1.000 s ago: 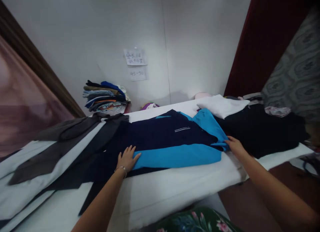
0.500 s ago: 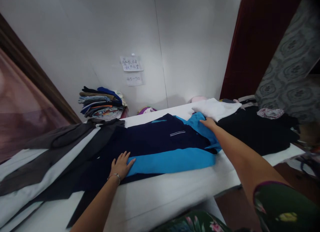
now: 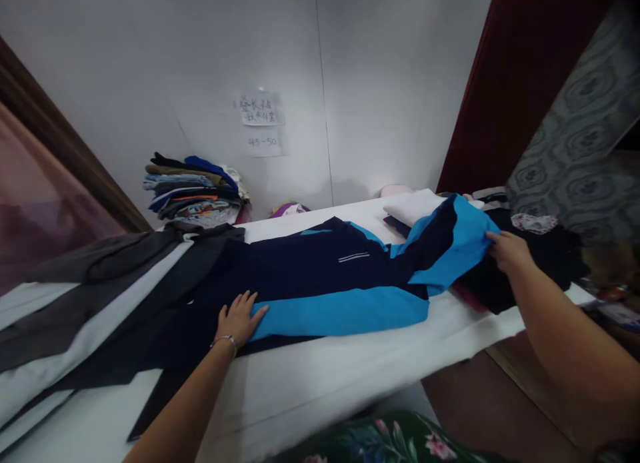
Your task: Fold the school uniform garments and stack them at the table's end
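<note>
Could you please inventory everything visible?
Garment: 1, navy and blue, centre
Table: 1, white, beneath
Grey clothing: unclear, grey, left
Black clothing: unclear, black, right
White cloth: 1, white, back right
Clothes stack: 1, multicoloured, back left
Bundle: 1, purple and white, back
Notes: 2, white, wall
Curtain: 1, pink, left
Panel: 1, maroon, right
Patterned surface: 1, grey, right
Speckled cloth: 1, pale, right
Floral clothing: 1, green, bottom
Bracelet: 1, silver, left wrist
Left hand: 1, on garment
Right hand: 1, gripping garment
</note>
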`<control>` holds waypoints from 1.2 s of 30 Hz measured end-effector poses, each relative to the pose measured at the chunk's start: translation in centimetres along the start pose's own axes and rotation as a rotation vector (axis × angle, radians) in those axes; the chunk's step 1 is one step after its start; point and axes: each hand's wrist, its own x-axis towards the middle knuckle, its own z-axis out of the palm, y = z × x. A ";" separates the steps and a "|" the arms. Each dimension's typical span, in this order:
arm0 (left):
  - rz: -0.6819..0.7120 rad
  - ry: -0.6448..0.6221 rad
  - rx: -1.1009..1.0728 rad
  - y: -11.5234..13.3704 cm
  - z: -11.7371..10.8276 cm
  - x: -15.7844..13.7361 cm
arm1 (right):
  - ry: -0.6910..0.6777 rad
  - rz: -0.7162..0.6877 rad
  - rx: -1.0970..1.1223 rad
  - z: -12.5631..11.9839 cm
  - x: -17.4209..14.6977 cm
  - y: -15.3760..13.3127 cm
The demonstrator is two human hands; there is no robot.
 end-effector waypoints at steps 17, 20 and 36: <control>0.012 -0.059 -0.061 -0.1 -0.3 -0.3 | -1.231 -1.017 -0.768 7.0 -21.8 5.1; 0.004 -0.058 -0.079 0.1 -0.3 -0.5 | -1.143 -0.946 -0.889 7.0 -19.7 8.1; 0.459 0.131 -0.204 5.1 -1.4 -5.5 | -0.842 -1.130 -0.772 -2.1 -20.7 8.7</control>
